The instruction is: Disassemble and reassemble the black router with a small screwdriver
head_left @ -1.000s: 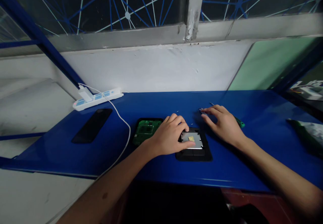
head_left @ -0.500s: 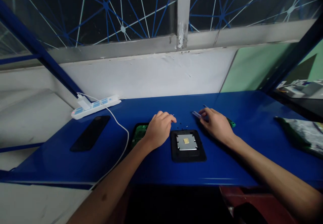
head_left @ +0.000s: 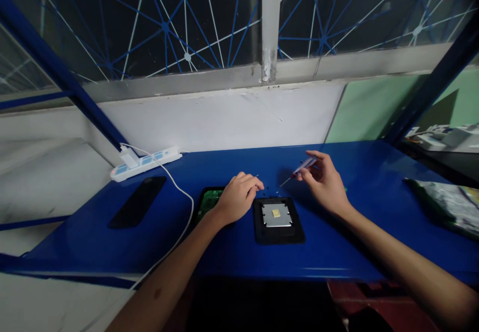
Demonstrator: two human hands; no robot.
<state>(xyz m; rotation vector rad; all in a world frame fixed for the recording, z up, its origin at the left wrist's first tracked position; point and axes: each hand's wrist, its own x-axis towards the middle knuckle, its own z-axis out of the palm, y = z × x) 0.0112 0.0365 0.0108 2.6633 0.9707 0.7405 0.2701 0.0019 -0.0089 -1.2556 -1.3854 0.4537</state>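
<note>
My right hand (head_left: 325, 182) holds a small screwdriver (head_left: 306, 165) by its clear handle, the thin shaft slanting down and left toward the table. My left hand (head_left: 239, 197) is closed, fingers curled and pressed together, above the right edge of a dark case with a green circuit board (head_left: 209, 200); what they hold, if anything, is hidden. Between my hands lies a square black cover (head_left: 262, 235) bearing a silver metal plate (head_left: 267, 217) with a yellowish square pad (head_left: 276, 213) in its middle. Several tiny dark pieces (head_left: 266, 192), perhaps screws, are scattered just behind the cover.
On the left of the blue table (head_left: 232, 257) are a black phone (head_left: 137, 202), a white power strip (head_left: 160, 156) and a white cable (head_left: 183, 190) running to the front edge. A silvery plastic bag (head_left: 441, 202) lies at the right. Blue frame posts flank the table.
My right hand has lifted the screwdriver from the table and turned it so the shaft points down and left. My left hand stays nearly in place. The camera view has shifted slightly.
</note>
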